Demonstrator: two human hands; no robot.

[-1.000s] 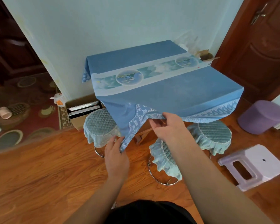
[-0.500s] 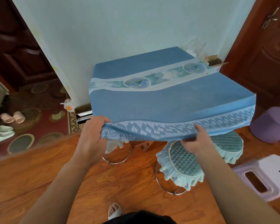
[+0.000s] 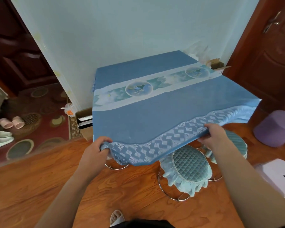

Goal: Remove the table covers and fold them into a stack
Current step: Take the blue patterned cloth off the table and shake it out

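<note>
Gripping the table cover [image 3: 155, 116] near hem, left hand [image 3: 95, 152] and right hand [image 3: 212, 137] fingers curled around it, cloth stretching away over the table toward the wall.

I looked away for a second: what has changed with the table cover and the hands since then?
Both hands shifted their hold: the left hand and right hand moved apart along the near patterned hem and lifted it level, where earlier it hung as a drooping corner. The blue table cover still lies over the table, and the stools stay put.
</note>
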